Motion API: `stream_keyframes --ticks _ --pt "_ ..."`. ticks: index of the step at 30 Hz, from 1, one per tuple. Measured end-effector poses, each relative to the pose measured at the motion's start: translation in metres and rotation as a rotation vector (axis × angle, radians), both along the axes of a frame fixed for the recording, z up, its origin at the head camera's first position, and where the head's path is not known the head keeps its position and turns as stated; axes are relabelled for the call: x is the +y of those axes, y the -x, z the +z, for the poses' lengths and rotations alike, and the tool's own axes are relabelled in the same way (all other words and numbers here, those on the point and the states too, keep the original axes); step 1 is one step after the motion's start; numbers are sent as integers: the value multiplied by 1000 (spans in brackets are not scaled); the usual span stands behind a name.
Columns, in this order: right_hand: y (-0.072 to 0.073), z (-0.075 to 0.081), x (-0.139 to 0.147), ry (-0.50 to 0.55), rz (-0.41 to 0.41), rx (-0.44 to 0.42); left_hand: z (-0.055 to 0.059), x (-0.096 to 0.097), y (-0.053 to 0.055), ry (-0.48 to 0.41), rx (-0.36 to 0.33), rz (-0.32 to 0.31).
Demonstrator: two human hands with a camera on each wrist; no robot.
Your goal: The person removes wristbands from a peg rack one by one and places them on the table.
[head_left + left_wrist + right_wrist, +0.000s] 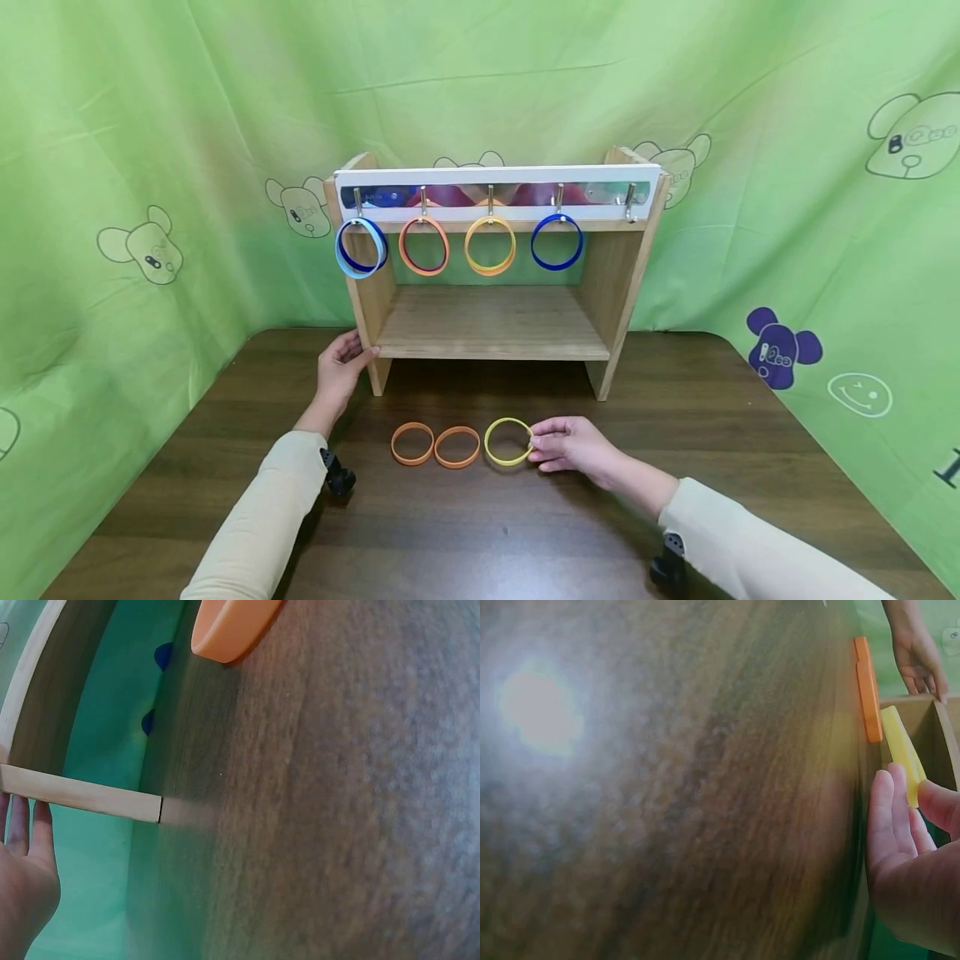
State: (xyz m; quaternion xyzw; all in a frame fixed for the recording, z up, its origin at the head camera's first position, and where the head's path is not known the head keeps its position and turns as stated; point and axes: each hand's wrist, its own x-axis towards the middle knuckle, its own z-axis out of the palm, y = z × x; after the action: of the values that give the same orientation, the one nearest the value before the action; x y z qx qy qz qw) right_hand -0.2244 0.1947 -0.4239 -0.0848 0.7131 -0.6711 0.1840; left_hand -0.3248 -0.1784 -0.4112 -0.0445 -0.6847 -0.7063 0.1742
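Observation:
My right hand (573, 450) pinches a yellow ring (506, 463) between thumb and fingers, low over the table in front of the wooden rack. The right wrist view shows the yellow ring (904, 754) edge-on at the fingertips. To its left two orange rings (411, 462) lie side by side on the table. My left hand (339, 375) grips the rack's left side panel (366, 321) near the shelf, thumb at the front edge. In the left wrist view its fingers (43, 836) lie against the panel's outer side.
Hooks on the rack's white rail (491, 173) carry light and dark blue rings (341, 258), an orange ring (402, 250), a yellow-orange ring (491, 271) and a dark blue ring (557, 267). The rightmost hook (630, 200) is bare. A green curtain (750, 208) hangs behind the table (450, 533).

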Motion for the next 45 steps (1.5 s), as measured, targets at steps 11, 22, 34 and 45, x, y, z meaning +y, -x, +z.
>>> stream_keyframes --ticks 11,22,34,45 --pt "2 -5 -3 -25 17 -31 -4 -1 1 -7 12 5" --pt "1 -4 -5 -56 15 -28 -3 -1 2 1 10 10" --pt "-2 -2 -10 -169 -1 36 -3 -1 2 -2 8 -2" --pt "-3 -3 -9 -167 -7 44 -2 -1 1 -6 8 -3"
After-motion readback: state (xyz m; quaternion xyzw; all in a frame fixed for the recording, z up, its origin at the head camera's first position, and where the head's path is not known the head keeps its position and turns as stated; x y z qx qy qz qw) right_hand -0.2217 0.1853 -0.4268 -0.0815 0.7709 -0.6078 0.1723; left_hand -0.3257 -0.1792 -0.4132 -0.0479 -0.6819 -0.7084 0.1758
